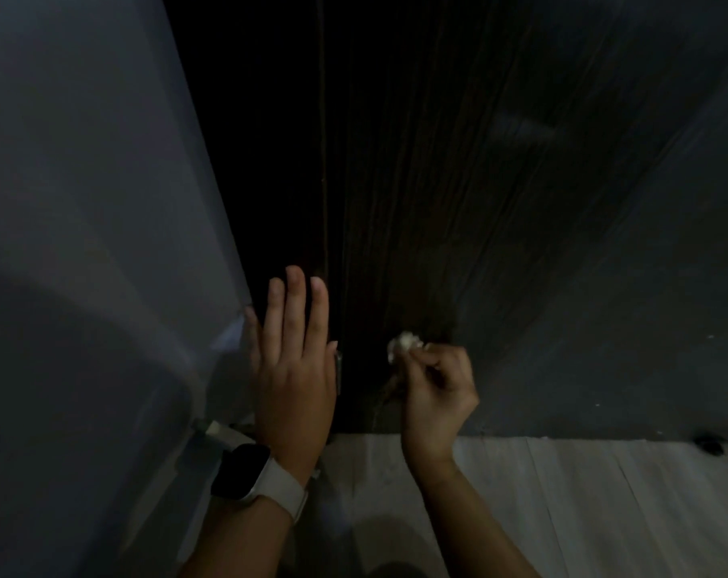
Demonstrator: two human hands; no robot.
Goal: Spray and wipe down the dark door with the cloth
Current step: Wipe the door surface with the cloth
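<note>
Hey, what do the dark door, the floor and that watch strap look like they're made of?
Dark door: probably wood or wood-look laminate, matte, going by the long vertical grain streaks. Floor: pale planks with seam lines, wood or laminate; too dim to tell. Watch strap: smooth, plain, whitish, likely silicone or rubber.

Dark door (416, 181) – streaked grain, perhaps whitish cloth (401, 344), white watch strap (285, 488), pale floor (604, 494)

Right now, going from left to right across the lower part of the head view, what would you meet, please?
Pale wall → smartwatch → left hand, flat and open → small pale cloth → right hand, fingers closed on it → dark door.
</note>
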